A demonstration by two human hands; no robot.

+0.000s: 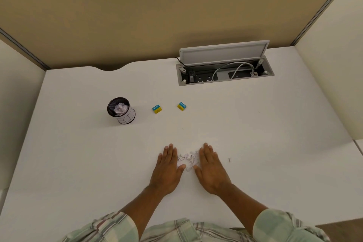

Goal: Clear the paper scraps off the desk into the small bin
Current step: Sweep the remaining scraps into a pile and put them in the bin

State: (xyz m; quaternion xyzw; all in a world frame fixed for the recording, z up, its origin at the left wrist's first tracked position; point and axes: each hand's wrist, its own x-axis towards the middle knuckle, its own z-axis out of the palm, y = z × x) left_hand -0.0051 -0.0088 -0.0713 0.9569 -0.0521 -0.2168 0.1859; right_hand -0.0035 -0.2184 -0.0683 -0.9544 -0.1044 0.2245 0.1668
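A small heap of white paper scraps point(188, 160) lies on the white desk point(255, 133) near its front middle. My left hand point(167, 169) rests flat on the desk against the heap's left side, fingers together and stretched out. My right hand point(211, 169) lies flat against the heap's right side in the same way. Neither hand holds anything. One tiny scrap point(230, 160) sits alone to the right of my right hand. The small black mesh bin point(121, 110) stands at the left middle of the desk, with crumpled paper inside it.
Two small blue-and-yellow boxes point(157, 108) point(181, 106) sit to the right of the bin. An open cable hatch point(225, 70) with sockets and a grey cable is set into the desk's back right. Beige partition walls close the back and sides.
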